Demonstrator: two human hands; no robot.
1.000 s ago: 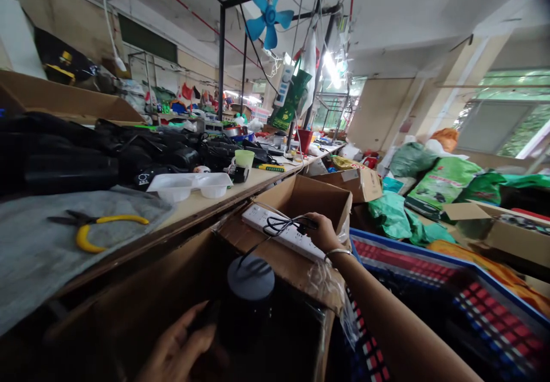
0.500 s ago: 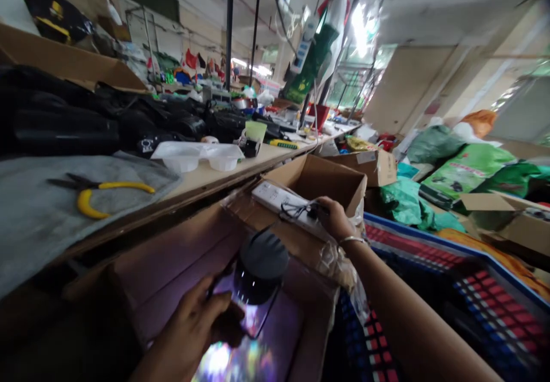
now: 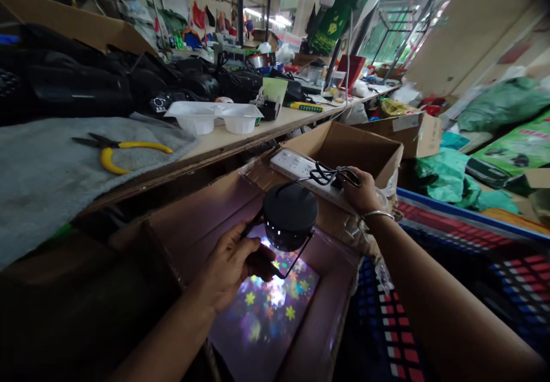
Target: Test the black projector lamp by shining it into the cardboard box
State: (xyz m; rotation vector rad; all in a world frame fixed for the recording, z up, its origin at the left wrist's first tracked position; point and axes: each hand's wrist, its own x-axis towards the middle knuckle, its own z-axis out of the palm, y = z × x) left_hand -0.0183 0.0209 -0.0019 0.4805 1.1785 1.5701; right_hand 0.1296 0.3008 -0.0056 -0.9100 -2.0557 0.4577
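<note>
The black lamp hangs with its lit side down above the inside of an open cardboard box, so its lens is hidden from this view. The left hand holds it by the thin bracket, though some fingertips are lost in shadow. The right hand is at the white power strip, fingers closed narrowly on a black plug; these fingers cover it, and I cannot tell how deep it sits. The lower left corner is too dark to read, and the green sack is cut by the right edge.

This sack carries pink lettering, too blurred for reading. A pale label on the carton behind is also not legible.

The lamp is a short, smooth cylinder with a flat top, and a thin black cable runs from it in loose loops over the strip. On the box floor lies coloured light (some spots are yellow, shaped like small snowflakes). On the bench, pliers with yellow curved handles rest on wrinkled grey cloth, near a white plastic tray with rounded cups.
</note>
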